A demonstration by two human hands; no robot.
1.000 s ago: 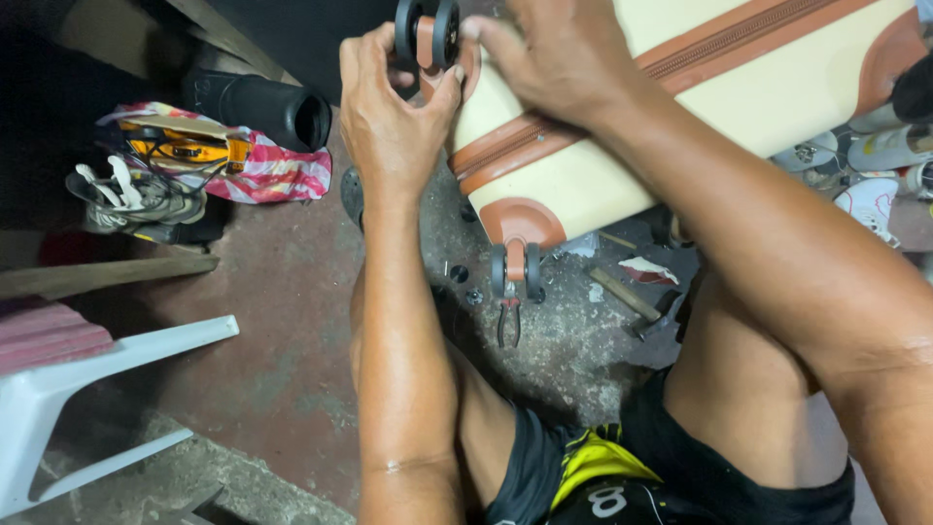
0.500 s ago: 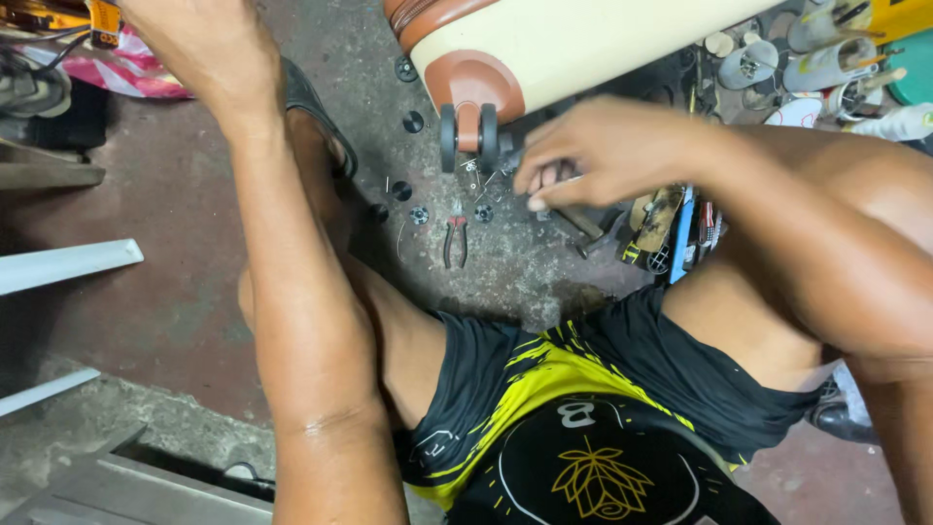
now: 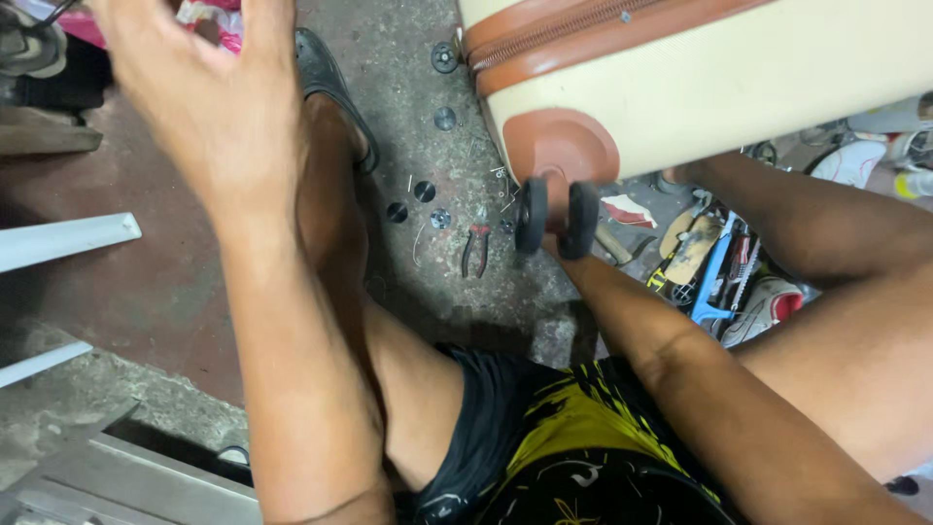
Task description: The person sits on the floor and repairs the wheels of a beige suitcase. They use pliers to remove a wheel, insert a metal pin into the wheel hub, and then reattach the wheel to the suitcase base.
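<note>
A cream suitcase [image 3: 729,87] with brown trim lies tilted over the concrete floor. Its black double wheel [image 3: 533,216] hangs at the lower corner. My right forearm reaches up to that wheel, and my right hand [image 3: 566,251] is mostly hidden behind it, so its grip does not show. My left hand [image 3: 209,97] is raised at the upper left, fingers spread, with nothing in it. Red-handled pliers [image 3: 474,248] lie on the floor just left of the wheel.
Several small round black parts [image 3: 425,191] and screws lie near the pliers. A black shoe [image 3: 326,73] is on my left foot. Mixed tools and scraps [image 3: 714,262] are piled at the right. White plastic chair legs [image 3: 58,238] stand at the left.
My left hand has come off the suitcase and lifted, open. My right hand has gone from the small parts on the floor up to the double wheel.
</note>
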